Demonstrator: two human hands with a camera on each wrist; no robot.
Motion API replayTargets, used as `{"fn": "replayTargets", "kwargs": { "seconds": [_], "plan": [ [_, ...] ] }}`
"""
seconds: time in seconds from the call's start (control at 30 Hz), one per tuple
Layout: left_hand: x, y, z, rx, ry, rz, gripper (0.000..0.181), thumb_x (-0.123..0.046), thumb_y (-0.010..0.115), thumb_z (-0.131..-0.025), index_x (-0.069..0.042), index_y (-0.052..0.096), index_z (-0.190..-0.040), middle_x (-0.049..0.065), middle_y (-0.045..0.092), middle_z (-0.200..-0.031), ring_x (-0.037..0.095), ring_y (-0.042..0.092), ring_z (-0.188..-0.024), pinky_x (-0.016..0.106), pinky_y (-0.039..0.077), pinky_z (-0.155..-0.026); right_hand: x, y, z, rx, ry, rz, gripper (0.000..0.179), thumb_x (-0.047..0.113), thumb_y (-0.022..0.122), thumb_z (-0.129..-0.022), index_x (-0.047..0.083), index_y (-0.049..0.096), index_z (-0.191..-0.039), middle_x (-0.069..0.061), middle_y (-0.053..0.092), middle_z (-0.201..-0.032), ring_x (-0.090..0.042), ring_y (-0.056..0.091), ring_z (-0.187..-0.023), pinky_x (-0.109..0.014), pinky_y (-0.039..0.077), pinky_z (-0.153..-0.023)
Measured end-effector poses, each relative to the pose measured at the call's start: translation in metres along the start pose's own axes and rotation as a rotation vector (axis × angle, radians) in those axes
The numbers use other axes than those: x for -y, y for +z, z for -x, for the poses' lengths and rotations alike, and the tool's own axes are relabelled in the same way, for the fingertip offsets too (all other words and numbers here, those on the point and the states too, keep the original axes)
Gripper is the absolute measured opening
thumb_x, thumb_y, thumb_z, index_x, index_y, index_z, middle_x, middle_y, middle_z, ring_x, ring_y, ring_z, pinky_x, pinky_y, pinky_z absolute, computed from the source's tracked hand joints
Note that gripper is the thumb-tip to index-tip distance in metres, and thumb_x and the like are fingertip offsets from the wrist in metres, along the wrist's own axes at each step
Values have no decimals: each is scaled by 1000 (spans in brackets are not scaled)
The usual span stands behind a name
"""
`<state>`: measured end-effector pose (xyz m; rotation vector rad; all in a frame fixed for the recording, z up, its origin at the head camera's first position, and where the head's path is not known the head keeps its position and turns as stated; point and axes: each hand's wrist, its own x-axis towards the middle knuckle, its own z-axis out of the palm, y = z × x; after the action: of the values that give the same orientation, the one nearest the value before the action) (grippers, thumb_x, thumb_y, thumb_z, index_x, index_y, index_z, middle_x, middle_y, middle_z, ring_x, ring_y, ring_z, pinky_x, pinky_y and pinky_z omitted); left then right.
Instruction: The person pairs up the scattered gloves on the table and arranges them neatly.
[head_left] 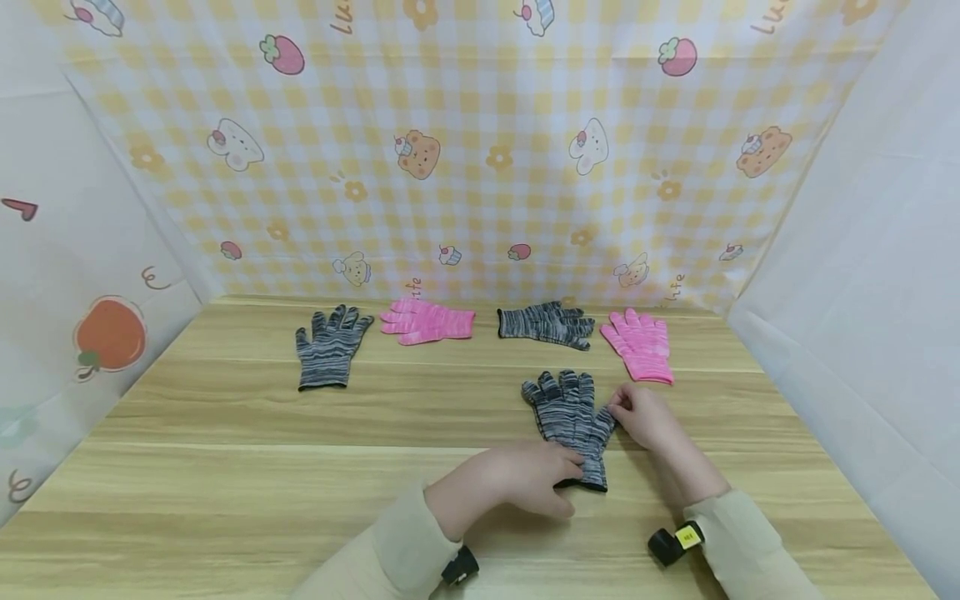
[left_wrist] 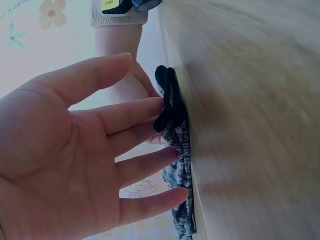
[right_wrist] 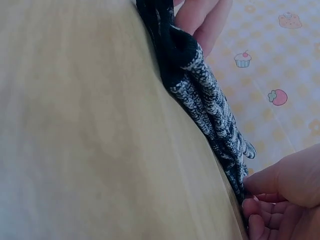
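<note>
A dark grey and white striped knit glove (head_left: pixel 572 417) lies on the table in front of me, fingers pointing away and its black-edged cuff towards me. My left hand (head_left: pixel 528 477) rests on the cuff end with straight fingers; in the left wrist view those fingers (left_wrist: pixel 145 162) touch the knit from above. At the glove's thumb, my right hand (head_left: pixel 641 414) pinches the tip between thumb and fingers. The right wrist view shows this right hand (right_wrist: pixel 285 192) at the far end of the glove (right_wrist: pixel 215 105), whose cuff stands slightly apart in folds.
Along the back of the table (head_left: pixel 225 467) lie a grey glove (head_left: pixel 330 346), a pink glove (head_left: pixel 427 322), another grey glove (head_left: pixel 545 324) and another pink glove (head_left: pixel 641 344). Behind them hangs a yellow checked cloth (head_left: pixel 465 200). White sheets close off both sides.
</note>
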<state>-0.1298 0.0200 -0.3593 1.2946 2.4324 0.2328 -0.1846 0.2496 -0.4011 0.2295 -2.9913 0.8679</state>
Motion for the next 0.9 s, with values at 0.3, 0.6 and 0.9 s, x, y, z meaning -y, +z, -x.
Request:
{"fn": "replayTargets", "kwargs": {
  "seconds": [0.3, 0.6, 0.9],
  "plan": [
    [-2, -1, 3, 5, 0, -21, 52, -37, 64, -88, -14, 56, -135, -5, 42, -146, 13, 37, -133, 24, 29, -107, -2, 0, -4, 28, 18, -22, 7, 4, 63, -89, -1, 61, -84, -4, 56, -71, -18, 51, -66, -32, 44, -59],
    [0, -1, 3, 7, 13, -6, 53, -37, 64, -88, -14, 56, -135, -5, 42, -146, 14, 36, -134, 24, 28, -108, 7, -9, -12, 171, 112, -75, 11, 1, 58, -89, 0, 56, -78, -5, 53, -68, -14, 52, -54, -27, 46, -50],
    [5, -2, 2, 30, 21, 76, 52, -35, 64, -89, -14, 56, -136, -5, 40, -147, 15, 33, -135, 25, 27, -109, 12, -15, -19, 162, 104, -118, 7, 5, 61, -89, -2, 59, -87, -8, 56, -74, -17, 53, -61, -29, 48, -54]
  ]
}}
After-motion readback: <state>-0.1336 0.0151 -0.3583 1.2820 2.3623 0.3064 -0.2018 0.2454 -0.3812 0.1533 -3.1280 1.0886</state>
